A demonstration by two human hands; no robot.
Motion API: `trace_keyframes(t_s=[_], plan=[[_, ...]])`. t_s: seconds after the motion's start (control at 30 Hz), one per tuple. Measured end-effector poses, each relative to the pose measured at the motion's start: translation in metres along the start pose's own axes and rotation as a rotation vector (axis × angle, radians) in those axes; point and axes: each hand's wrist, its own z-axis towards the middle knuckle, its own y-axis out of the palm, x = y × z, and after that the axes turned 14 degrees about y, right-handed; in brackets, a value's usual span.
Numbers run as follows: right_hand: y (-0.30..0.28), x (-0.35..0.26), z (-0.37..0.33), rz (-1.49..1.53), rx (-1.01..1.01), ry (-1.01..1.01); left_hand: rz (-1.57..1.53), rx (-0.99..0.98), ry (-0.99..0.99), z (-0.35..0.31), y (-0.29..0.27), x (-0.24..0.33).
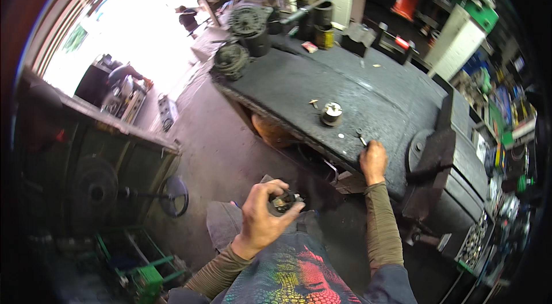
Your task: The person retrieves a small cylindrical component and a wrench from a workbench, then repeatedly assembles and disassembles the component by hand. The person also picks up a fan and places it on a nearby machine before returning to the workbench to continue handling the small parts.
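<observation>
In front of my torso, my left hand [261,220] is closed around a round, dark metal part [283,203] with lighter pieces inside it. My right hand [374,161] rests at the near edge of the dark workbench [385,94], its fingers closed on a small wrench [360,136] whose head points away from me. Left of that wrench lies a small pale disc [341,135]. Farther back stands a round metal piece with a silvery top [332,112], and beside it is a small brass-coloured fitting [314,103].
Two round, alternator-like units [247,20] [231,61] sit at the bench's far left corner, near a yellow can [324,38]. A heavy dark block [443,169] stands at right. Outside the doorway, a person [122,72] bends over machine parts.
</observation>
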Motion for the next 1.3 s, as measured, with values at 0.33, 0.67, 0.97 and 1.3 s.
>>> trace_keyframes(t_s=[0.33,0.67,0.97,1.3], plan=[[-0.008,0.014,0.011,-0.149,0.017,-0.144,0.387,0.052,0.077,-0.021,-0.061,0.056],[-0.029,-0.008,0.013,-0.228,-0.153,0.08,0.359,0.196,-0.001,-0.108,-0.076,0.094],[-0.135,-0.021,-0.134,1.133,-0.669,0.283,-0.308,0.349,-0.479,-0.19,-0.026,0.046],[-0.311,0.117,-0.189,1.91,-0.933,0.149,-0.333,0.122,-0.966,-0.288,0.059,0.027]])
